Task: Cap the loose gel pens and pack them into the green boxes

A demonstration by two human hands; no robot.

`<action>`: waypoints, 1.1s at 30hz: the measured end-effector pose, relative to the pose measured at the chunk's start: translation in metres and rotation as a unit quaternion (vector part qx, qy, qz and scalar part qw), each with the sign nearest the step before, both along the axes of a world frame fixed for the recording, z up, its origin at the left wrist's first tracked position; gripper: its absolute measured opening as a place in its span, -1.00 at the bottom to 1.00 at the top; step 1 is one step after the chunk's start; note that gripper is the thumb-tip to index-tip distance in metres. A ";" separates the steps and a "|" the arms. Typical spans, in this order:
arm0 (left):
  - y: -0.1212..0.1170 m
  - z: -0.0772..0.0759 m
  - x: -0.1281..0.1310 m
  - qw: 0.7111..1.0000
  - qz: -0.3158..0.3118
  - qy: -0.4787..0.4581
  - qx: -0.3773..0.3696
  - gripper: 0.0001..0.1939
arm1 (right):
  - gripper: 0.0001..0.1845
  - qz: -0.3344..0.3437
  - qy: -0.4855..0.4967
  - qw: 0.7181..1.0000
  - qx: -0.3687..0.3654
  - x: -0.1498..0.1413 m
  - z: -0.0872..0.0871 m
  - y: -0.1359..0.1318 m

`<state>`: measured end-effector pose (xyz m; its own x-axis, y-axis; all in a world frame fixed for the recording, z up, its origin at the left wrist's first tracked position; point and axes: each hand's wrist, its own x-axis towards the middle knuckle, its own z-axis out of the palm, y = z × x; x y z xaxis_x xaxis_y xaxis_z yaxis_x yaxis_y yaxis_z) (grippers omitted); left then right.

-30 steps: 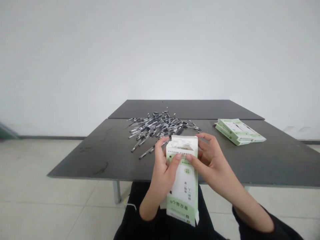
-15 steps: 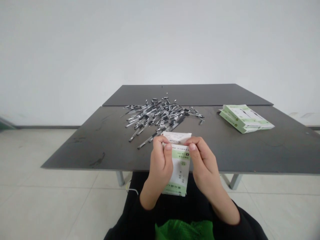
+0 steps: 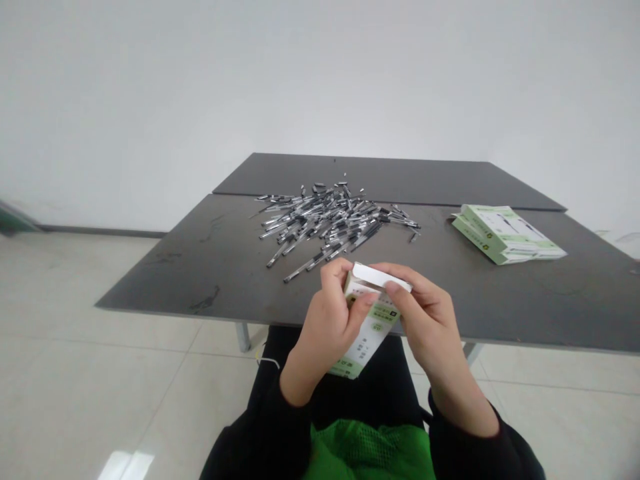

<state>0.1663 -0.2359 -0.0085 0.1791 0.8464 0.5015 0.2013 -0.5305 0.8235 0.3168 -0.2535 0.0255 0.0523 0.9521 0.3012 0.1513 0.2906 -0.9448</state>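
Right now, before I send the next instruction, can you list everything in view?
pens: too many to count, black and clear, loose pile on the far half of the table
stacked boxes: apparently two, green and white, right side of the table
held box: one, white and green, in both hands above the table's near edge
table: one, dark grey, two panels
floor: pale tiles, below the table
wall: white, behind the table
mesh fabric: green, on the lap
sleeves: two, black, on the arms
left hand: one, holding the held box
right hand: one, holding the held box at its top
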 end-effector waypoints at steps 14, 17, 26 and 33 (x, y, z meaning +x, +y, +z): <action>-0.001 0.009 -0.005 0.996 -0.016 0.089 0.024 -0.68 | -0.68 0.126 -0.040 0.991 0.012 0.019 -0.001 0.000; -0.001 0.005 -0.005 0.996 -0.008 0.077 0.041 -0.71 | -0.61 0.164 -0.061 0.984 0.018 0.020 0.001 -0.004; -0.003 0.003 -0.002 0.996 0.005 0.024 0.085 -0.87 | -0.67 0.108 -0.113 0.987 0.022 0.010 -0.004 -0.019; 0.000 0.005 -0.003 0.996 -0.024 0.039 0.082 -0.92 | -0.82 0.068 -0.003 0.997 0.028 0.008 -0.030 -0.023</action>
